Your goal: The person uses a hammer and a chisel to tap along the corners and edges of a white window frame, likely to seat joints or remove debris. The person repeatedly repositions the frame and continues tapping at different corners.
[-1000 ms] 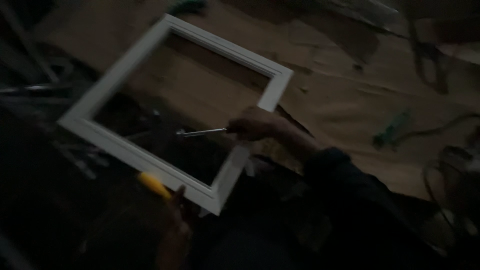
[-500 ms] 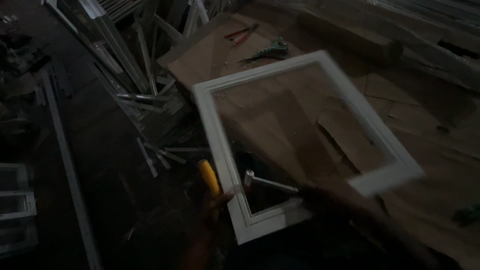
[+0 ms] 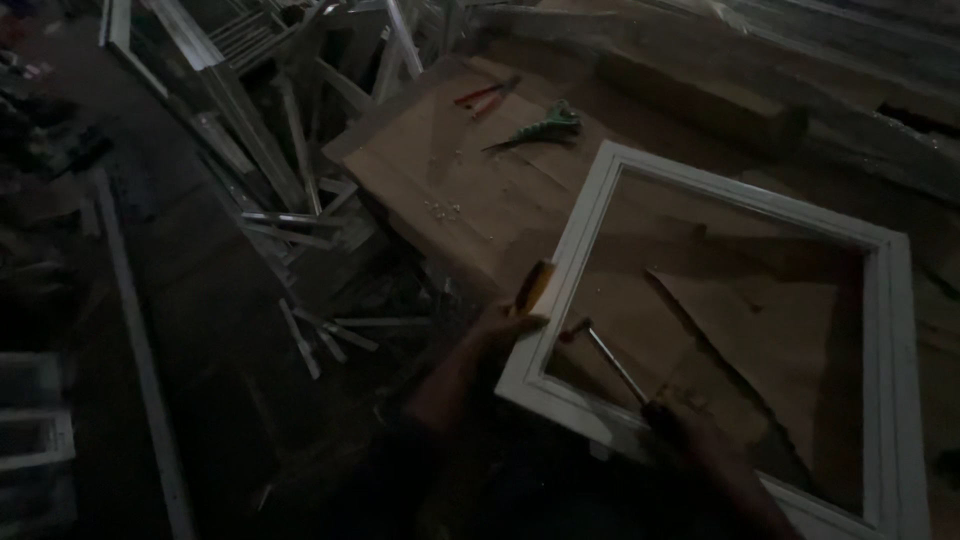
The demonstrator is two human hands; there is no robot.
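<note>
Dim workbench [image 3: 450,170], centre: left hand [image 3: 480,350] clamps frame [image 3: 585,230] edge; right hand [image 3: 690,425] closed on screwdriver [image 3: 612,360]. Frame likely light, rigid; grip rails.

A brown wooden desk [image 3: 440,170] fills the far middle and right of the dim scene, its surface worn and scattered with small pale chips [image 3: 443,209]. On its far left part lie red-handled pliers [image 3: 487,93] and, just right of them, a green-handled tool [image 3: 545,127]. Left of the desk, a heap of white frame strips and offcuts [image 3: 290,170] leans and lies across the dark floor [image 3: 190,330]. A long white strip [image 3: 135,340] runs along the floor at the left, with stacked white frames [image 3: 35,440] at the near left edge.
</note>
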